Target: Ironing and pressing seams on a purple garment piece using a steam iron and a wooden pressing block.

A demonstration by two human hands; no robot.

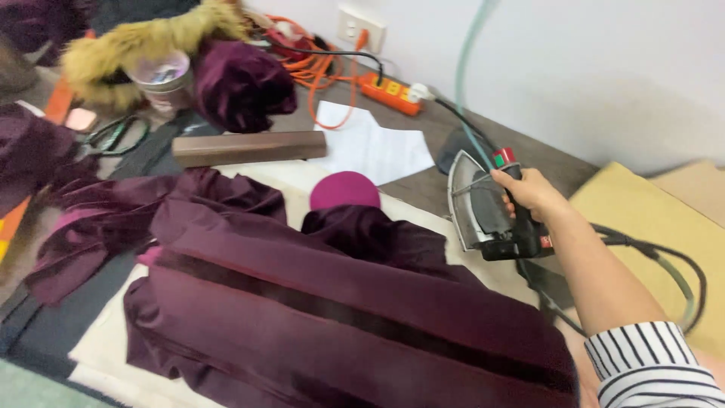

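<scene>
An orange power strip (pixel 390 92) lies by the wall under a white wall socket (pixel 361 28), with an orange cable (pixel 321 69) coiled beside it. A sheet of white paper (pixel 371 146) lies just beside a long brown wooden bar (pixel 249 148). Black-handled scissors (pixel 113 137) rest near a clear plastic cup (pixel 161 78) (contents unclear), next to a tan fur trim (pixel 143 39).
</scene>
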